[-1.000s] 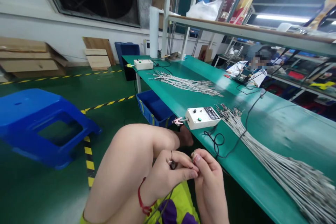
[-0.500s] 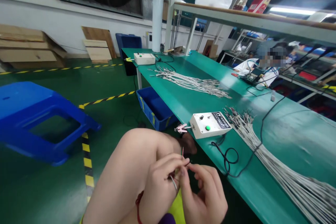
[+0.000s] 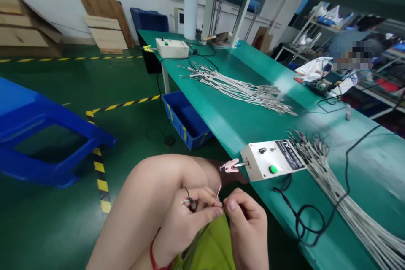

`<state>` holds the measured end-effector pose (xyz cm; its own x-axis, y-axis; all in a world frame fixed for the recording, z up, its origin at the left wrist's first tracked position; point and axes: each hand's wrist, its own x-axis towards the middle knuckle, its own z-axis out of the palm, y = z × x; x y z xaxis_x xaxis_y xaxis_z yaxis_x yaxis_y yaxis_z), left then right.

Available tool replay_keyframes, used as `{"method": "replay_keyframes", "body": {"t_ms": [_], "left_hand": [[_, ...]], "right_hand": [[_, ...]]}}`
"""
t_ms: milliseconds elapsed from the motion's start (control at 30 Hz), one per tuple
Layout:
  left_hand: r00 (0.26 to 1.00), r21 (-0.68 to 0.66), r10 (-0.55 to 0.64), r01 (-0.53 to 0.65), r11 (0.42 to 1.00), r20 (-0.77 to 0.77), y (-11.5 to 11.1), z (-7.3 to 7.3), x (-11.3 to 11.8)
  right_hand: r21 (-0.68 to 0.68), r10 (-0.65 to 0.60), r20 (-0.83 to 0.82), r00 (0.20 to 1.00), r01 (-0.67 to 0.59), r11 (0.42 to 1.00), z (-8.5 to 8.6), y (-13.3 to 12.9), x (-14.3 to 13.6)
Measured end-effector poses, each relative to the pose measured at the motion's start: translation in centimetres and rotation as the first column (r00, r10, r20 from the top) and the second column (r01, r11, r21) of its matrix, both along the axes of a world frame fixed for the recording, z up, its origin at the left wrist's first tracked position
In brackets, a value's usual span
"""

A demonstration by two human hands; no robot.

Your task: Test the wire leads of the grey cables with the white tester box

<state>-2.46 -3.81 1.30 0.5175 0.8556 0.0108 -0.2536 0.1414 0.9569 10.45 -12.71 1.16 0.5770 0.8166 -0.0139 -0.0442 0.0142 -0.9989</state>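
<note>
The person's left hand [image 3: 190, 219] has its fingers clamped on thin wires [image 3: 218, 190], their ends toward twelve o'clock. At its three o'clock, the right hand [image 3: 248, 223] brings its fingertips just beside them; whether these grip a wire cannot be told. From the hands, a white box [image 3: 257, 158] sits at two o'clock on the green worktop [image 3: 268, 124], grey cables [image 3: 344, 206] at three.

Two bare hands, the left hand [image 3: 190, 217] and the right hand [image 3: 248, 221], have short nails. A thin, cord-like red bracelet [image 3: 151, 251] circles the left wrist. The forearms are bare, and so is the leg [image 3: 148, 194] at knee and thigh. Yellow-green cloth [image 3: 211, 247], softly creased, covers the lap; its cut is unclear.
</note>
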Motion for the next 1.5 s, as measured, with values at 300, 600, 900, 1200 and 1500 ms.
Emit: {"method": "replay_keyframes", "body": {"t_ms": [300, 600, 900, 1200, 1500], "left_hand": [[0.962, 0.145, 0.113, -0.078, 0.986, -0.250, 1.1, -2.0, -0.1], [0.923, 0.245, 0.299, -0.240, 0.939, -0.242, 3.3, -1.4, 0.6], [0.943, 0.202, 0.222, -0.173, 0.964, -0.249, 4.4, -1.4, 1.0], [0.950, 0.128, 0.124, -0.091, 0.988, -0.286, 5.0, -0.9, 0.6], [0.958, 0.105, 0.048, -0.019, 0.994, -0.282, 5.3, -0.7, 0.1]], "right_hand": [[0.023, -0.060, -0.008, 0.998, 0.060, 0.998, -1.6, 2.6, -1.0], [-0.070, -0.318, -0.549, 0.773, 0.337, 0.939, -2.1, 5.5, -0.6], [-0.023, -0.296, -0.635, 0.714, 0.365, 0.931, -3.6, 4.4, 0.1], [-0.010, -0.222, -0.750, 0.623, 0.325, 0.946, -3.7, 4.6, 0.4], [0.060, -0.054, -0.724, 0.688, 0.140, 0.988, -5.5, 4.5, -0.9]]}}
